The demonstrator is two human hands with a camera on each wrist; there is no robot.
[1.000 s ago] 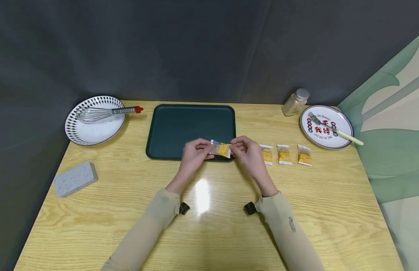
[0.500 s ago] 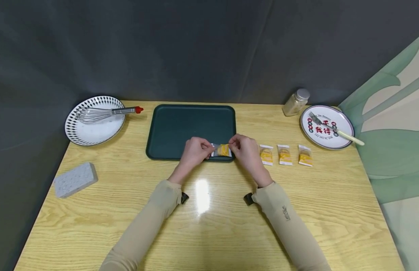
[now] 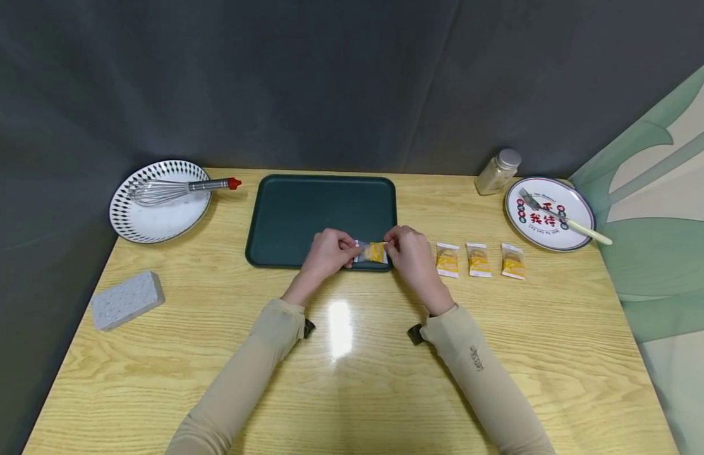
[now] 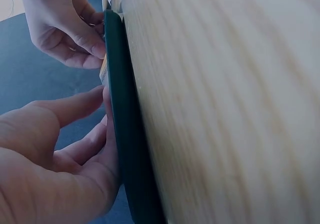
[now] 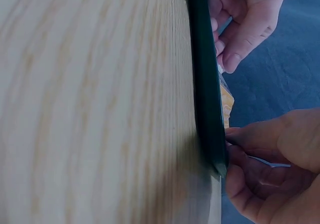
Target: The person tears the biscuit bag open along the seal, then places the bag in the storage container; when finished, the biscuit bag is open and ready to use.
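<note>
A small wrapped biscuit packet [image 3: 372,252], part clear and part yellow with white ends, lies lengthwise at the front right corner of the dark green tray [image 3: 318,218]. Its left end is pinched by my left hand [image 3: 329,253], thumb against fingers. At the other end, my right hand [image 3: 410,251] pinches the wrapper's edge. In the right wrist view a strip of the packet [image 5: 226,101] shows above the tray's rim [image 5: 207,88]. The left wrist view mostly hides it behind fingers and rim.
Three similar packets [image 3: 479,260] lie in a row right of the tray. A fork [image 3: 562,218] rests on the right plate [image 3: 542,235], by a lidded jar [image 3: 497,172]. At left are a whisk [image 3: 210,184] on a patterned plate [image 3: 158,229] and a grey sponge-like block [image 3: 127,300].
Both hands have lowered the packet, which was tilted and now lies level over the tray's corner. In the last half second almost nothing has moved.
</note>
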